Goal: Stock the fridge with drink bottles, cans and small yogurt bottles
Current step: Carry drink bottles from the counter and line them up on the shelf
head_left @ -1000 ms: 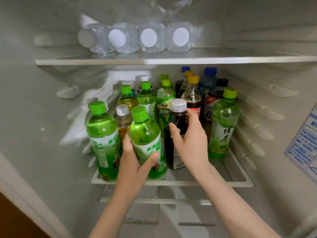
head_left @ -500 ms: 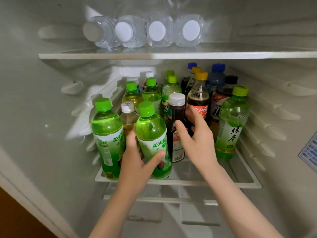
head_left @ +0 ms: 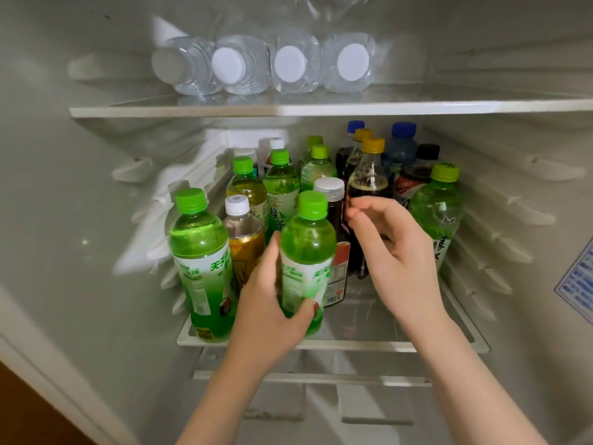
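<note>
Evidently the stocking is well along. Inside the fridge, four water bottles lie on their sides on the upper shelf with their white caps facing out. The lower shelf carries a crowd of upright drinks from the far wall to the near edge. The left hand is wrapped round the lower body of a bright green bottle, which stands at the near edge of the lower shelf, left of centre, with the thumb across its label. A second green bottle of the same kind stands at the near left corner, with an amber drink bottle just behind the gap between the two. The right hand hovers to the right of the held bottle. Its fingers are loosely curled and hold nothing that shows, and its fingertips are close to a dark white-capped bottle and a yellow-capped cola bottle. Whether they touch either one cannot be told. A green tea bottle stands further right, and bare shelf shows in front of it and below the right hand. Judging by this, the bottle part of the job is mostly done, with room for a few more at the near right. No cans or small yogurt bottles are in view, so that share seems to remain, unless they sit somewhere outside the picture. The held bottle looks ready to be nudged into line.
</note>
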Demonstrator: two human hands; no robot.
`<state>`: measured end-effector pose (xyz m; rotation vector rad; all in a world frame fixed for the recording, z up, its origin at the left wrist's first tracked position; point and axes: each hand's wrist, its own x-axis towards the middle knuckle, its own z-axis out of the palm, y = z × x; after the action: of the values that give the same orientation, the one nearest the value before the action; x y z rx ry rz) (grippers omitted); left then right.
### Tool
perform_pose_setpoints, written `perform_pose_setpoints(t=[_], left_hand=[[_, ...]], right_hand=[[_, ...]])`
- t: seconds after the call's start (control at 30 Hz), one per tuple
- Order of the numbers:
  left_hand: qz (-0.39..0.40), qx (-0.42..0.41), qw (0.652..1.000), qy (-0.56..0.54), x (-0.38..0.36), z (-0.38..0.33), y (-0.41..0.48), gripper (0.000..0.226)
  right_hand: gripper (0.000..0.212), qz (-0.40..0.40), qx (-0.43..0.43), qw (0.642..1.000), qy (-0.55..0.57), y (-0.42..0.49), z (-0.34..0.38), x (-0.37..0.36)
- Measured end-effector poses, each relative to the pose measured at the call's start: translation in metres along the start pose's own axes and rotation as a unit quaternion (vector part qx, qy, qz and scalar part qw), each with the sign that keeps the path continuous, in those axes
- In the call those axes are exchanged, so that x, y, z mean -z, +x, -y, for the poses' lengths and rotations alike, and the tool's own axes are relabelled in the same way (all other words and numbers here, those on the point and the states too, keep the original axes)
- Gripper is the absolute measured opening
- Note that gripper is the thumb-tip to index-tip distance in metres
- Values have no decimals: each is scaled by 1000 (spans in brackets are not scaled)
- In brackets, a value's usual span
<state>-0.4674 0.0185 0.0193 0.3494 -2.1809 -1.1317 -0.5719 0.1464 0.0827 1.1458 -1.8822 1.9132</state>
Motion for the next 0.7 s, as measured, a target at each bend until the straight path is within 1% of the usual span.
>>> perform_pose_setpoints(t=[0.07,0.13,0.2,0.3,0.33,0.4,0.47,0.5,0.57,0.7], left_hand=[[6,-14,1000,15,-4,-5,-1,100],[11,-29,999,29,-9,-9,-3,100],[17,-30,999,30,-12,-14,-3,103],[51,-35,998,29,-13,-16,0,99],[73,-40,996,28,-10,-18,2,94],[104,-58,992,49,2,-25,11,77],[86,-96,988,84,21,-38,27,52],[66,-122,984,110,31,-46,38,44],[31,-150,974,169,52,-62,62,41],[-2,-106,969,223,81,-83,118,29]], right_hand=[[27,25,17,999,-43,4,10,-8],[38,23,48,991,-123,7,15,-14],[37,3,80,983,-166,9,16,-15],[32,-3,87,983,-164,12,15,-8],[31,-2,82,984,-159,13,13,-4],[29,0,73,986,-150,17,11,4],[28,3,67,987,-149,20,8,10],[29,3,65,987,-149,21,7,12],[30,2,60,987,-149,22,4,13],[31,-4,45,988,-147,24,1,13]])
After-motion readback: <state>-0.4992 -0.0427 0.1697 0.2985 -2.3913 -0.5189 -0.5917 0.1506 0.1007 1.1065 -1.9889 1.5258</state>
